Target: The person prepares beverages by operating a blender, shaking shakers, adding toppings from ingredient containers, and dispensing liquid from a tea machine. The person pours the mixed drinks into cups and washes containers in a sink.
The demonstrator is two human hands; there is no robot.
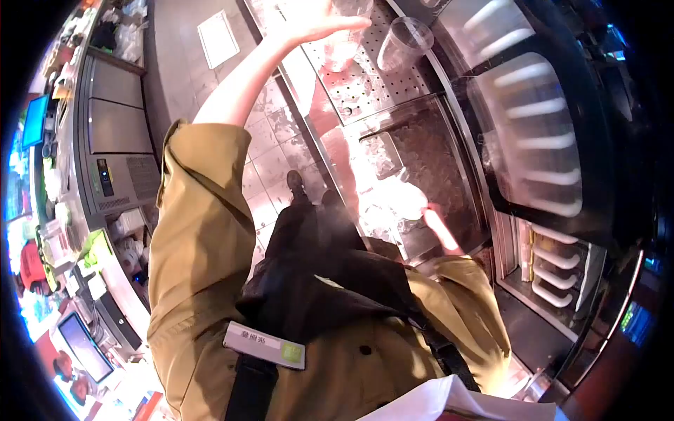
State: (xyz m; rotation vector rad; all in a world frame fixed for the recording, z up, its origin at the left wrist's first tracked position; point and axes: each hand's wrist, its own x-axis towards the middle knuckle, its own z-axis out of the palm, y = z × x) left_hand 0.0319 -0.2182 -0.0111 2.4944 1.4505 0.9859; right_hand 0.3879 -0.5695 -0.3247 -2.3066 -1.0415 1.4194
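My left hand (319,28) is at the top of the view, closed around a clear cup (342,52) over a perforated metal tray (358,95). Beside it a second clear cup (406,42) lies tilted. Lower right, my right hand (437,226) is closed on a scoop (406,198), which is washed out by glare. The scoop is inside a metal-edged bin (449,172) that seems to hold ice. A square opening or small container (380,154) shows near it, its contents too bright to make out.
Clear-lidded containers (533,133) stand right of the bin, with white curved handles or racks (554,270) below. A steel cabinet (119,126) and cluttered shelves line the left side. Tiled floor (270,151) shows between the counters. A screen (84,344) is at the lower left.
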